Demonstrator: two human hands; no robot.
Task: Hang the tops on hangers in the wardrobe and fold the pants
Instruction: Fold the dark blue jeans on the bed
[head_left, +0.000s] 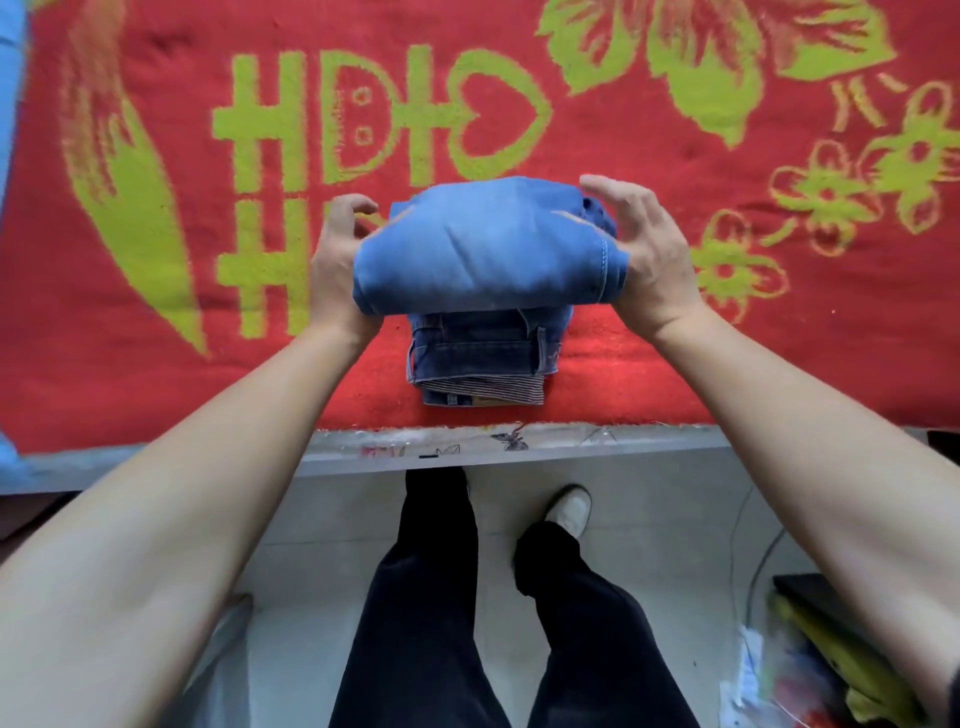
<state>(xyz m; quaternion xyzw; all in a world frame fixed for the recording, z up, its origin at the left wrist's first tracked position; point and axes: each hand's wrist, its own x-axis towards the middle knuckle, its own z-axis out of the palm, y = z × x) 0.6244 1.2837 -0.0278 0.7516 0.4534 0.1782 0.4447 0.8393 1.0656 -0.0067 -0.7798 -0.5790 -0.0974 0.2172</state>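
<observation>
A folded pair of light blue jeans (483, 249) sits over a folded pair of darker jeans (483, 358) near the front edge of the bed. My left hand (337, 265) holds the bundle's left end. My right hand (647, 254) holds its right end. The fingers of both hands arch above the fabric, and both thumbs are hidden under the bundle. I cannot tell whether the light pair rests on the dark pair or hangs just above it.
A red blanket (156, 364) with yellow-green characters and flowers covers the bed. Its grey edge (519, 452) runs across below the jeans. Below it are my legs in dark trousers (431, 597) on a tiled floor. A cluttered pile (831, 649) lies at bottom right.
</observation>
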